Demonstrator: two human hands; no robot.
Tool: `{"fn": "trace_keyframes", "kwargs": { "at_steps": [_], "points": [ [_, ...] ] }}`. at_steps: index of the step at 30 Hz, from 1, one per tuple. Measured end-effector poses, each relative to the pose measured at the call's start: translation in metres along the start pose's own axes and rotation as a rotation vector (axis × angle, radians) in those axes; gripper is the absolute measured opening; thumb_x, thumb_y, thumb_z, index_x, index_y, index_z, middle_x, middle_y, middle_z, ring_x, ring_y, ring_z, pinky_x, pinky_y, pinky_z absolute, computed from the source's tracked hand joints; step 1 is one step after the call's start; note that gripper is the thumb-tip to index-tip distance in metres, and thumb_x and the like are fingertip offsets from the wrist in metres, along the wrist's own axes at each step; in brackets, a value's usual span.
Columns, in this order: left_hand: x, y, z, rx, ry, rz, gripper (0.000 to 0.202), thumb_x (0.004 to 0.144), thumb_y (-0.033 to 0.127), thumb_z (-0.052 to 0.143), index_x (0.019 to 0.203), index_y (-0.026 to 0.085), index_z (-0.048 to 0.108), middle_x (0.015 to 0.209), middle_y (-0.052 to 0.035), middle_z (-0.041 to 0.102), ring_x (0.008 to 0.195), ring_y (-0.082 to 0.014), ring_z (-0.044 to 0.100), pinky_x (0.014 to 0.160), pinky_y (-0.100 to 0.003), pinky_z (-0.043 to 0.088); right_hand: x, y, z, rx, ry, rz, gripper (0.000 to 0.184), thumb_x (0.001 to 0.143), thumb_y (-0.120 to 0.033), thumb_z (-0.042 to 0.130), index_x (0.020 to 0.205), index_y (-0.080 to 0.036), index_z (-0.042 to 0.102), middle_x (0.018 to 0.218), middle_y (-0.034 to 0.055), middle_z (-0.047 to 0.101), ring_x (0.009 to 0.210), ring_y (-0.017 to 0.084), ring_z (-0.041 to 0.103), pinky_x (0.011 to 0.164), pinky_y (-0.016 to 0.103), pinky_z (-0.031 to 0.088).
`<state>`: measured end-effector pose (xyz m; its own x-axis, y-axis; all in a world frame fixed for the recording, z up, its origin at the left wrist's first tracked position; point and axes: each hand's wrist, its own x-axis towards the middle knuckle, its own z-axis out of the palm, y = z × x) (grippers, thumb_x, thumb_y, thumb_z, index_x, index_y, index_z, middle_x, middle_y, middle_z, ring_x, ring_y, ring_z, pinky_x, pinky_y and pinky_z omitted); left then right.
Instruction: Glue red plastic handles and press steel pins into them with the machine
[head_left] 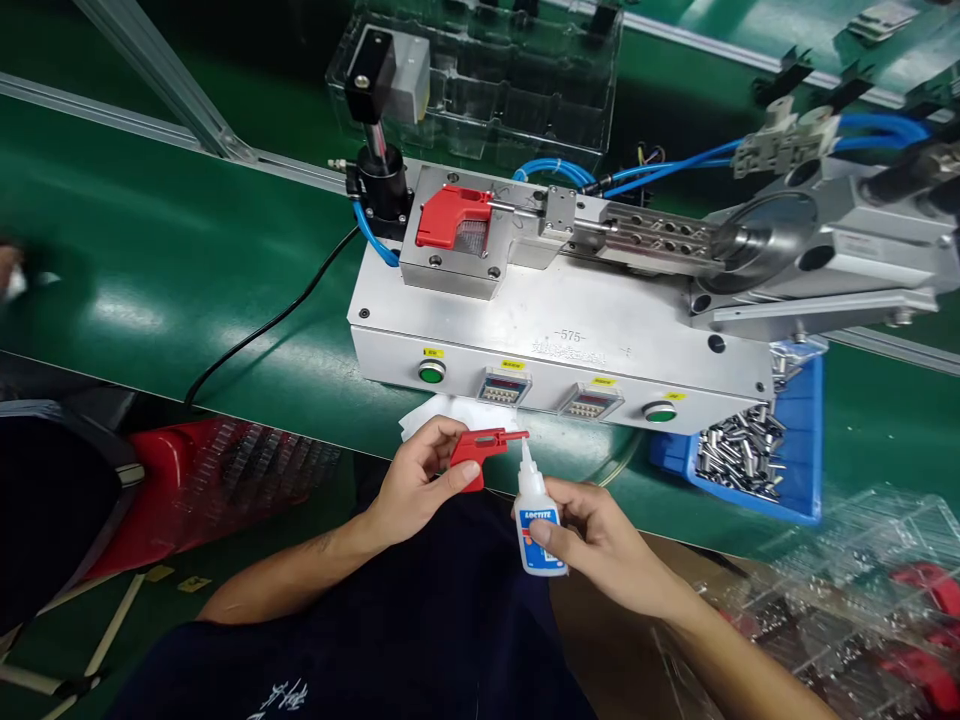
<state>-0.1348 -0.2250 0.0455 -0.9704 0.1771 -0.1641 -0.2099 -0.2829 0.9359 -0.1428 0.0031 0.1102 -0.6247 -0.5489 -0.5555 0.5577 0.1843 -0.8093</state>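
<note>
My left grip (416, 480) is closed on a red plastic piece (480, 455), thumb underneath and fingers over its back. I hold it level, just in front of the grey machine (562, 340) and above a white cloth (424, 412).

My right grip (592, 540) is wrapped around a white glue bottle (540, 530) with a blue and red label. The bottle stands upright, and its thin nozzle reaches up to the right end of the piece. The tip seems to touch it, though I cannot be sure from this angle.

A second red piece (450, 215) sits in the fixture on top of the machine. To my right, a blue bin (806, 480) of small metal pins (739, 450) rests on the green surface (187, 270).
</note>
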Motion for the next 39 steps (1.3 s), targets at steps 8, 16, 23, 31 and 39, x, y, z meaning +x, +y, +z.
{"fn": "trace_keyframes", "kwargs": {
  "at_steps": [8,16,23,31,39],
  "points": [
    [0.0,0.0002,-0.0001,0.025,0.007,-0.011,0.027,0.092,0.039,0.079,0.104,0.019,0.065,0.089,-0.0012,0.07,0.077,-0.014,0.065,0.069,-0.021,0.052,0.0012,0.001,-0.0001,-0.016,-0.011,-0.011,0.05,0.091,-0.065,0.071,0.085,-0.017,0.059,0.07,-0.0025,0.049,0.062,0.01,0.04,0.055,0.023,0.033],
    [-0.0006,-0.0003,-0.0016,0.039,0.004,-0.026,0.028,0.092,0.041,0.079,0.103,0.019,0.065,0.089,-0.0014,0.069,0.078,-0.0147,0.064,0.07,-0.022,0.052,0.0004,0.0018,0.0,-0.01,-0.019,-0.015,0.048,0.093,-0.063,0.07,0.085,-0.016,0.059,0.071,-0.0026,0.048,0.062,0.01,0.04,0.055,0.023,0.032],
    [0.0003,-0.0006,-0.0015,0.029,0.002,-0.018,0.027,0.092,0.039,0.079,0.103,0.02,0.065,0.09,-0.0011,0.069,0.078,-0.0141,0.064,0.07,-0.022,0.053,-0.0012,0.0005,0.0007,0.0,0.002,0.011,0.05,0.091,-0.065,0.071,0.084,-0.017,0.058,0.069,-0.0028,0.047,0.06,0.01,0.04,0.054,0.023,0.032],
    [0.0001,0.0015,0.0,0.012,0.006,-0.024,0.026,0.092,0.039,0.08,0.102,0.02,0.065,0.089,-0.0004,0.069,0.078,-0.0136,0.064,0.07,-0.021,0.052,-0.0009,-0.0013,0.0014,0.005,-0.009,0.011,0.05,0.091,-0.065,0.071,0.083,-0.017,0.058,0.067,-0.0033,0.047,0.058,0.009,0.04,0.053,0.023,0.032],
    [-0.0005,-0.0007,-0.0024,0.029,0.009,-0.031,0.029,0.091,0.041,0.08,0.103,0.019,0.065,0.089,-0.0014,0.068,0.078,-0.0146,0.064,0.071,-0.023,0.052,-0.001,0.0011,0.0009,-0.009,-0.01,0.017,0.05,0.091,-0.065,0.071,0.083,-0.017,0.059,0.067,-0.0031,0.047,0.058,0.009,0.04,0.053,0.023,0.032]
  ]
}}
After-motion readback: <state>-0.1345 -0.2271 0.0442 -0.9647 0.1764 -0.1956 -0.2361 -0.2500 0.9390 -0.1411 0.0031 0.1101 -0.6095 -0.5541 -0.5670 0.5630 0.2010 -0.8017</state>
